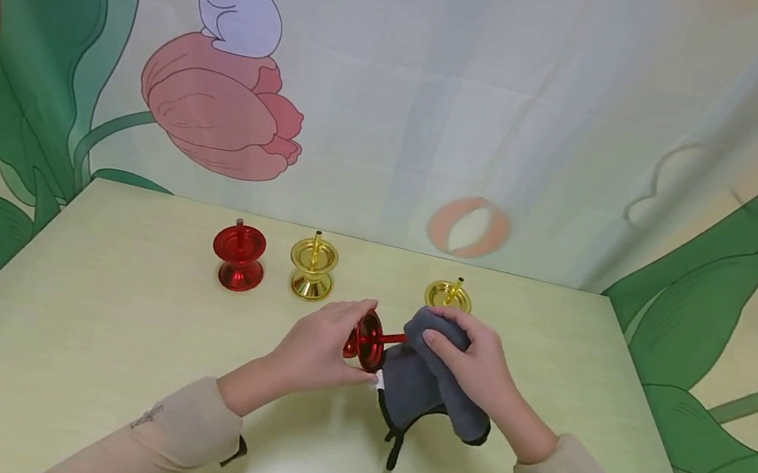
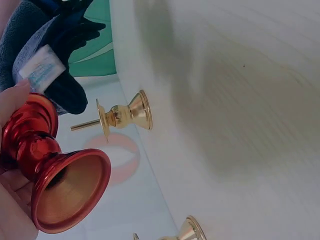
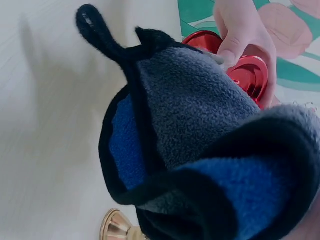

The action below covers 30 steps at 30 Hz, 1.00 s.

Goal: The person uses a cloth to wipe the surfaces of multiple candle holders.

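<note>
Tilted on its side above the table, a red metal candle holder (image 1: 370, 341) is gripped by my left hand (image 1: 317, 347). Its hollow base (image 2: 72, 192) faces the left wrist camera, and its spike points right in the head view. My right hand (image 1: 478, 364) holds a grey cloth (image 1: 415, 387) with black edging and a hanging loop, bunched around the spike's tip. Blue patches (image 3: 250, 192) of the cloth's other side show in the right wrist view. A white label (image 2: 43, 68) on the cloth lies close to the left thumb. The spike's end is hidden in the cloth.
Toward the back of the table (image 1: 105, 323) stand another red candle holder (image 1: 243, 256) and a gold one (image 1: 313, 263), side by side. A second gold holder (image 1: 449, 295) stands behind the right hand, partly covered. A printed curtain (image 1: 405, 89) hangs behind the table.
</note>
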### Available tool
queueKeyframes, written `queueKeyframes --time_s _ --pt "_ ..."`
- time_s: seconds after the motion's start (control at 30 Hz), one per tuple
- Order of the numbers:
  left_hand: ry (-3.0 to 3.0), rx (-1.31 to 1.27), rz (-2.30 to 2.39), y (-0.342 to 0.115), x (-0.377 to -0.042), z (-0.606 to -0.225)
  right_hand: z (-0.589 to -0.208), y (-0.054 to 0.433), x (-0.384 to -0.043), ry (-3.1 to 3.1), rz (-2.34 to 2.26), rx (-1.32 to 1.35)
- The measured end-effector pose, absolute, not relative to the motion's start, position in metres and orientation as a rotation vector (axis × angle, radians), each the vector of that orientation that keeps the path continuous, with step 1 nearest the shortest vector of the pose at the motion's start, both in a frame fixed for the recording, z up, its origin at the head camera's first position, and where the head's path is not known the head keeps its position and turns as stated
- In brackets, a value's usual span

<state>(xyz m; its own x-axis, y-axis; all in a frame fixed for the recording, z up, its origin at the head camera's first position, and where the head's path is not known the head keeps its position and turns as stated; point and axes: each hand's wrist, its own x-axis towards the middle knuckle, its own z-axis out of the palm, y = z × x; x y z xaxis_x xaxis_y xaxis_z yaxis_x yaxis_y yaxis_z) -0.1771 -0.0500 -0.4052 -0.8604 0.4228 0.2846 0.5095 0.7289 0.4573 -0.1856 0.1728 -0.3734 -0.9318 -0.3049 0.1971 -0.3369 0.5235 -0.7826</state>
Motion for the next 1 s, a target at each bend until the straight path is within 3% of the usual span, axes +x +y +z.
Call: queueKeyframes --time_s 0.27,1.0 --pt "-2.679 -0.641 -1.048 -0.048 -0.173 -0.405 -0.378 0.176 -0.189 -2.655 1.527 0.426" --pt "-2.443 -0.691 -1.244 -0.037 -0.162 -0.408 -0.384 0.152 -0.174 -2.691 1.535 0.564"
